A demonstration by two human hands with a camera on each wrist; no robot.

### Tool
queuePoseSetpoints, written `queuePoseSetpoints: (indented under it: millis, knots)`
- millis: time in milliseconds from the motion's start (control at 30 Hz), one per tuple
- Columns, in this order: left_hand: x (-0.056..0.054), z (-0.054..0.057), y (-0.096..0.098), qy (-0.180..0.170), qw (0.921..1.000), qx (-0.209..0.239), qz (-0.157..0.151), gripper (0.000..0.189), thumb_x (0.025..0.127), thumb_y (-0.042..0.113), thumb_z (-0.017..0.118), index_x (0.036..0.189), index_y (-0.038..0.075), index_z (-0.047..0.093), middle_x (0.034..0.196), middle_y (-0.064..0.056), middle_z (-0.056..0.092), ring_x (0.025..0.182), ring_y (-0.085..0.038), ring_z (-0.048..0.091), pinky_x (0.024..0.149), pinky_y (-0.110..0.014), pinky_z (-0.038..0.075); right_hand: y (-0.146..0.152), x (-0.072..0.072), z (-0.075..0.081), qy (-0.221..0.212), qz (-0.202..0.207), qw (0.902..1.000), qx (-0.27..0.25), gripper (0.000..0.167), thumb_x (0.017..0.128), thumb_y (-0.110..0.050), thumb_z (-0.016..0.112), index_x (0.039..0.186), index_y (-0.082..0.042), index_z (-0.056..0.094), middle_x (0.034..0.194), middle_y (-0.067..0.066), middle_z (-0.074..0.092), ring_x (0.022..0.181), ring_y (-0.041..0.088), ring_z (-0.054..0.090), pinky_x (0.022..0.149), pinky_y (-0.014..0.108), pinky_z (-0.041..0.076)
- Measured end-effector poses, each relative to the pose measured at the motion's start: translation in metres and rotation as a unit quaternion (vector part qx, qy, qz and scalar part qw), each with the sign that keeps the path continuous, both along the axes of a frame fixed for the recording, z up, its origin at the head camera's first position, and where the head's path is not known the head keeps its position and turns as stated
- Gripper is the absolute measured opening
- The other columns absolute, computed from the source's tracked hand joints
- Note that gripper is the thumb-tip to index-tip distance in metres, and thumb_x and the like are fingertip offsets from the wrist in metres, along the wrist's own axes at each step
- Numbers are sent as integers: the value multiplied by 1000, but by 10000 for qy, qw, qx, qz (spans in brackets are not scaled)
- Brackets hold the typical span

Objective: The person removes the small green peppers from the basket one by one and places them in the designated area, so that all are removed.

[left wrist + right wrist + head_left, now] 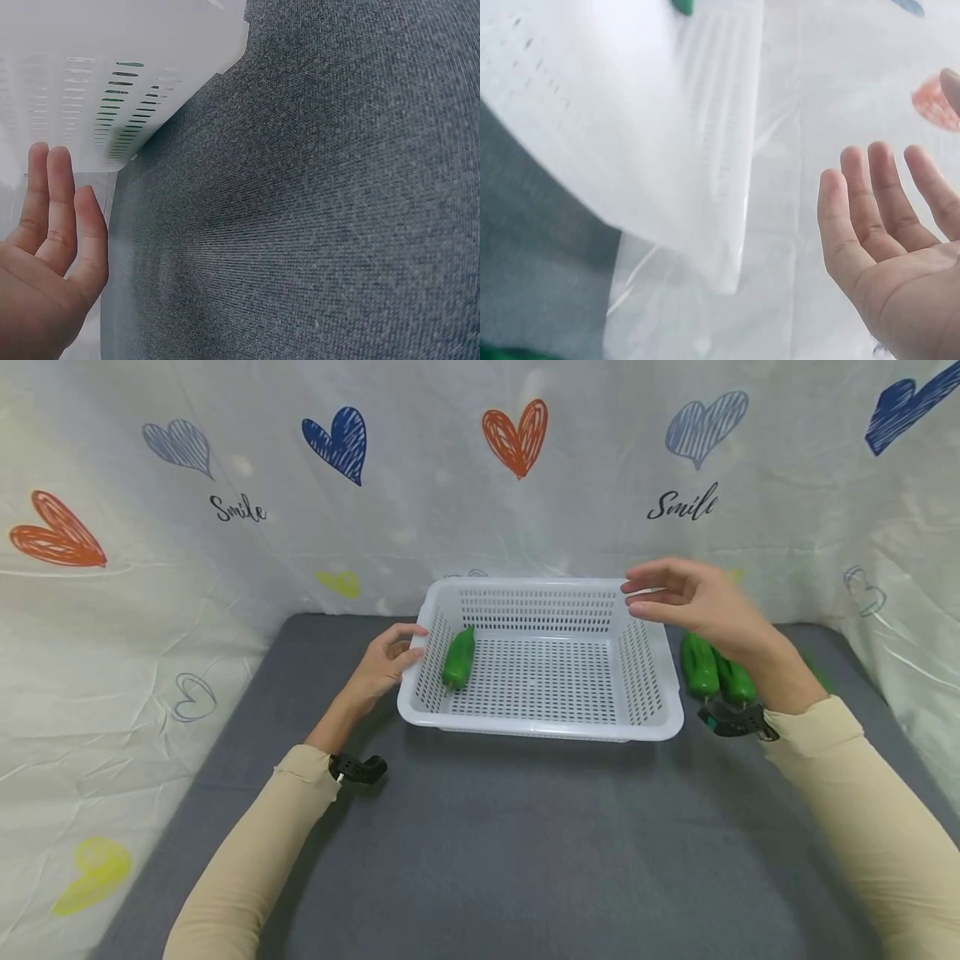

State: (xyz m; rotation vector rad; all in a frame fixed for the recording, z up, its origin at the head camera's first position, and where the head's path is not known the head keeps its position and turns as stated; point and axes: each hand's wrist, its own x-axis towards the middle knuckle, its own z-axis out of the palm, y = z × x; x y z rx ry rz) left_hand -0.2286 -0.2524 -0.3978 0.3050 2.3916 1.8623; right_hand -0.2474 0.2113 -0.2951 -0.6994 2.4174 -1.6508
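Note:
A white plastic basket (540, 729) with slotted walls stands on the dark grey cloth. Inside it, along the left wall, lies one green pepper (459, 658). My left hand (381, 667) is at the basket's left rim, fingertips and thumb tip right at the edge. In the left wrist view, loosely extended fingers (56, 217) of that hand show beside the outer wall. My right hand (693, 597) is raised over the basket's back right corner, its fingers apart with nothing between them. More green peppers (699, 667) lie right of the basket, partly hidden beneath the right wrist.
A grey cloth (525, 843) covers the table and stretches in front of the basket. Behind and at the sides hangs a pale sheet (427, 502) printed with hearts and "Smile". Dark bands with small devices (358, 769) sit on both wrists.

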Motion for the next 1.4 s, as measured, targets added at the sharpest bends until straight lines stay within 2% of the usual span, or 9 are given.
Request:
queuePoseSetpoints:
  millis: [267, 500, 700, 933, 1233, 1400]
  knots:
    - [0, 1, -1, -17, 10000, -28, 10, 40, 104, 14, 62, 140, 4, 49, 126, -26, 58, 100, -30, 65, 72, -35, 56, -29, -5, 14, -36, 179, 9998, 128, 49, 95, -21, 77, 139, -9, 58, 133, 9, 60, 120, 24, 59, 95, 28, 47]
    - [0, 2, -1, -12, 10000, -30, 36, 39, 104, 15, 62, 140, 5, 50, 126, -25, 59, 101, -30, 65, 73, -35, 56, -52, -14, 23, 22, 408, 9992, -20, 49, 95, -20, 76, 138, -8, 58, 133, 11, 60, 120, 25, 59, 98, 33, 46]
    - [0, 1, 0, 1, 10000, 8, 17, 39, 104, 14, 62, 140, 4, 50, 125, -25, 59, 100, -30, 65, 72, -35, 57, -68, -22, 24, -38, 562, 9983, -140, 48, 95, -18, 76, 137, -4, 58, 132, 15, 60, 117, 26, 60, 96, 35, 49]
    - [1, 1, 0, -31, 10000, -4, 29, 39, 104, 14, 62, 140, 3, 50, 126, -26, 59, 101, -30, 65, 73, -35, 56, -82, -35, 21, -418, 469, 9979, -169, 50, 94, -20, 77, 137, -3, 58, 133, 14, 60, 117, 26, 60, 97, 41, 49]
    - [0, 1, 0, -33, 10000, 3, 31, 39, 104, 15, 62, 140, 4, 50, 127, -25, 59, 101, -30, 65, 73, -35, 56, -103, -46, 16, -1027, 744, 9913, -349, 52, 94, -21, 77, 138, -2, 56, 138, 15, 55, 121, 32, 56, 100, 47, 47]
    - [0, 1, 0, -25, 10000, 0, 34, 39, 104, 15, 62, 140, 4, 51, 127, -26, 59, 102, -31, 65, 72, -35, 56, -115, -51, 10, -1362, 791, 9855, -634, 49, 96, -16, 75, 138, -1, 56, 136, 17, 56, 122, 37, 55, 101, 49, 45]
